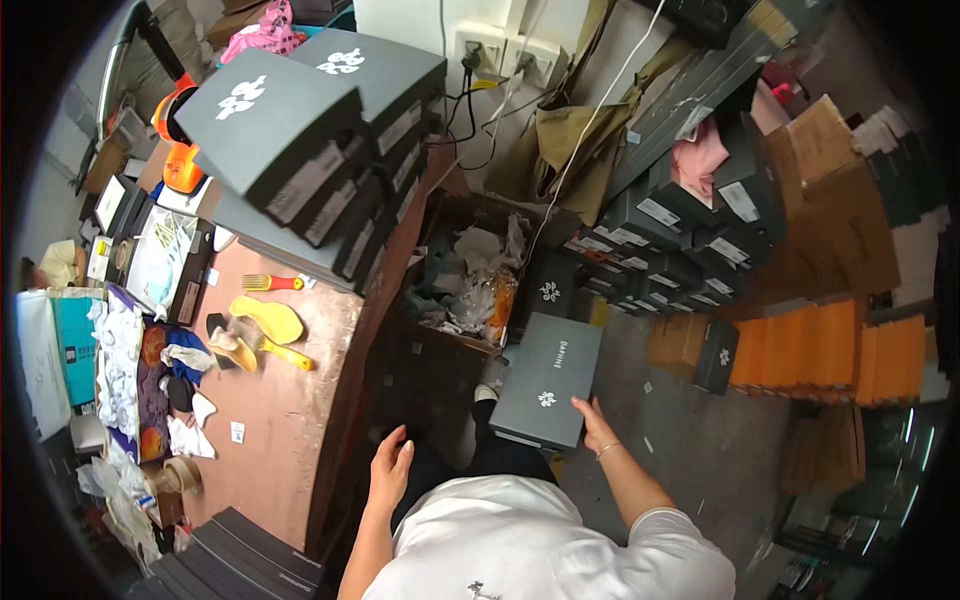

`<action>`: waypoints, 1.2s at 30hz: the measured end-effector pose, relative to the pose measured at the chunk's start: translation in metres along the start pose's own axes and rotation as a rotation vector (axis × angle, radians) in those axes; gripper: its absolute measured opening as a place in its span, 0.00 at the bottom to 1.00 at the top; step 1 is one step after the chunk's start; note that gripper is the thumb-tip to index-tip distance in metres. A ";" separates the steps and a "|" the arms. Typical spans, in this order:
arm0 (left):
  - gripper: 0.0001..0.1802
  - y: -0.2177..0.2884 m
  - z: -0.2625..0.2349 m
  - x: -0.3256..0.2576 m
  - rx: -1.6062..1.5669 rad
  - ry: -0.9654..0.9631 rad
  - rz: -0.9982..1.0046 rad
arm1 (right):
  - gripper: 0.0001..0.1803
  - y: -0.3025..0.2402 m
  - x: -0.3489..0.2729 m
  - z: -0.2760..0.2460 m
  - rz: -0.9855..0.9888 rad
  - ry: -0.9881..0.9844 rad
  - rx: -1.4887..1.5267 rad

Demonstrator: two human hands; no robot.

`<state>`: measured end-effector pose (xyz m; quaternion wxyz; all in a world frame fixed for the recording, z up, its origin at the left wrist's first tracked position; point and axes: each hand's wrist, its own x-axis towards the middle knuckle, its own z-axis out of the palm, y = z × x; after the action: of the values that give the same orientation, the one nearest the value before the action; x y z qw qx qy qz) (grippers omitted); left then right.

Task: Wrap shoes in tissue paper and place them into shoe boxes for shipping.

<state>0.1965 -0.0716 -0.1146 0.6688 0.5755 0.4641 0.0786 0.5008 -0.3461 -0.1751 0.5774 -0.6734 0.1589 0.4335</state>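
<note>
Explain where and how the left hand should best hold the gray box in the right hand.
I would grip the gray box by its left long edge, from the left: the right hand holds the opposite edge, and parallel sides should let the left hand press inward.

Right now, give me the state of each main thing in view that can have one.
Held shoebox: lid on
Right hand: gripping that shoebox
Left hand: empty, fingers loosely open
Shoeboxes stacked on the workbench: closed
Cardboard carton: open, filled with crumpled wrapping
Wall sockets: plugs inserted
Red-and-yellow brush: lying down
Dark box: open, things inside
</note>
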 end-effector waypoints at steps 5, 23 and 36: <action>0.23 -0.005 0.058 -0.026 0.370 -0.030 -0.089 | 0.56 -0.007 0.103 -0.075 0.030 0.047 -0.071; 0.25 -0.016 0.055 -0.158 0.309 0.491 0.080 | 0.25 -0.208 -0.155 0.346 -1.093 -1.368 -0.645; 0.27 -0.115 0.046 -0.295 0.145 0.961 0.056 | 0.56 -0.143 -0.756 0.467 -3.095 -0.936 -0.224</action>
<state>0.0160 -0.3295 -0.0593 0.3348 0.5313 0.7090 0.3208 -0.0180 -0.0952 0.5163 -0.3841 0.0329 0.8466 0.3670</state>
